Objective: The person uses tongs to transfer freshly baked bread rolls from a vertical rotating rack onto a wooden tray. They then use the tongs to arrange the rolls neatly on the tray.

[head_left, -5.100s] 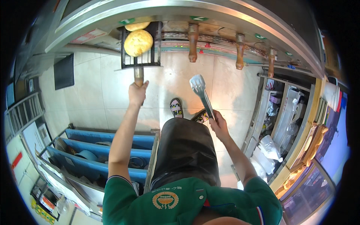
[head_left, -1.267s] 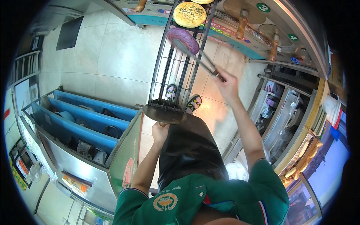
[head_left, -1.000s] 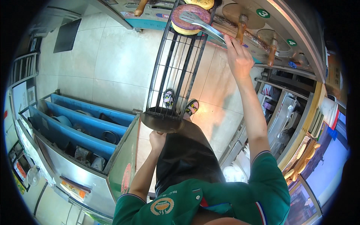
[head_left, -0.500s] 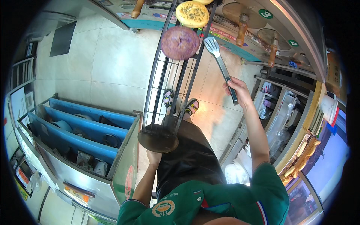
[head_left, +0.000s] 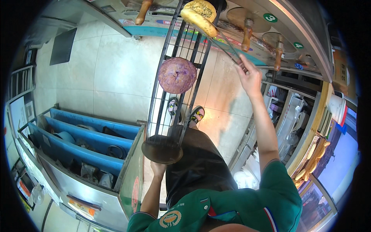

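A long black wire rack (head_left: 153, 112) reaches from near my apron to an opening in the metal oven front. My left hand (head_left: 157, 169) is closed at its near end, below a dark round end plate (head_left: 162, 152); what the fingers wrap is hidden by the plate. My right hand (head_left: 249, 75) grips metal tongs (head_left: 228, 47). Their tips meet a yellow flatbread (head_left: 198, 22), which is tilted up on edge. Behind it lies a round seeded flatbread (head_left: 201, 8). A purple flatbread (head_left: 177, 75) rests on the rack's middle, apart from the others.
Wooden-handled round hatches (head_left: 247, 34) line the oven front. Blue bins (head_left: 100, 133) holding assorted items stand on the left. To the right are a shelf of plastic bags (head_left: 291, 112) and a basket of long breads (head_left: 311, 160). Pale tiles (head_left: 119, 69) cover the floor.
The tongs have moved up and left onto a yellow flatbread, now tipped on edge. The purple flatbread sits nearer to me along the rack.
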{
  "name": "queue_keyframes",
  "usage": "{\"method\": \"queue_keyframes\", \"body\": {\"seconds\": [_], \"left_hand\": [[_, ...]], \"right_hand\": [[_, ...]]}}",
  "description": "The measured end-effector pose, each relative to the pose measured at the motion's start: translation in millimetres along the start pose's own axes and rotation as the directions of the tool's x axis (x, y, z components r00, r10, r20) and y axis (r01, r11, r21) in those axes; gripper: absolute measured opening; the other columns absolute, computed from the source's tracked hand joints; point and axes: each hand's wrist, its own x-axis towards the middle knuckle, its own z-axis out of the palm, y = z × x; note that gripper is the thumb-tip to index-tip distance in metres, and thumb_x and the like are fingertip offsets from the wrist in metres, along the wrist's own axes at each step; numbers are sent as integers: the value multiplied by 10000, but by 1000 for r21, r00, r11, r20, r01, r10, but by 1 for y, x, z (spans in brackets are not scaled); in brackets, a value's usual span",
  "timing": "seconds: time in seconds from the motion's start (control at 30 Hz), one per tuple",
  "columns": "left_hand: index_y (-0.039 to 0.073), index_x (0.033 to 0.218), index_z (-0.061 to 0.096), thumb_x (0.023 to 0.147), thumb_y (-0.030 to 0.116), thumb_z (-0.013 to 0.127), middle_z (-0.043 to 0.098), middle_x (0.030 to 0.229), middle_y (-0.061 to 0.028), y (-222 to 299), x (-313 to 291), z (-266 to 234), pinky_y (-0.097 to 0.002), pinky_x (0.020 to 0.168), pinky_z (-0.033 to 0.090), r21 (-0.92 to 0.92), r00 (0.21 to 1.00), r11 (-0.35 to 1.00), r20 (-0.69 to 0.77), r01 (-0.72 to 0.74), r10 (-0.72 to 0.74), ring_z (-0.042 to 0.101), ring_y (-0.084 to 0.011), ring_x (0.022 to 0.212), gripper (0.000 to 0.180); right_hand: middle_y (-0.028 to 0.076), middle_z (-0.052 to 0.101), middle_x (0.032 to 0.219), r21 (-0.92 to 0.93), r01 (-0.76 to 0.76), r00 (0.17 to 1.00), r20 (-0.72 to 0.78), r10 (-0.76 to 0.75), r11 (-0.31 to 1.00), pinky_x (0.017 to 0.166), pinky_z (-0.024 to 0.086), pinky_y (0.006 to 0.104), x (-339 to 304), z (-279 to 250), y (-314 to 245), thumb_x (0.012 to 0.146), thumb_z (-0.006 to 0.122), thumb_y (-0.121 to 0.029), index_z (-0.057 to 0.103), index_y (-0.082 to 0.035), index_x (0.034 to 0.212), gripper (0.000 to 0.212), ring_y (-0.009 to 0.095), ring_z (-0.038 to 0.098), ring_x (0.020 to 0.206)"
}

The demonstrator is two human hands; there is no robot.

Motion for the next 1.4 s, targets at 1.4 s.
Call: {"method": "queue_keyframes", "body": {"seconds": [1.4], "left_hand": [[8,1065,644,757,86,730,681,985,-146,-6,54,37,-311,803,500,-133,985,983,133,130,-113,650,-230,940,329]], "right_hand": [[5,538,773,635,-719,694,678,241,283,442,371,214,35,42,-27,961,491,-405,514,-66,1218,426,65,471,503]]}}
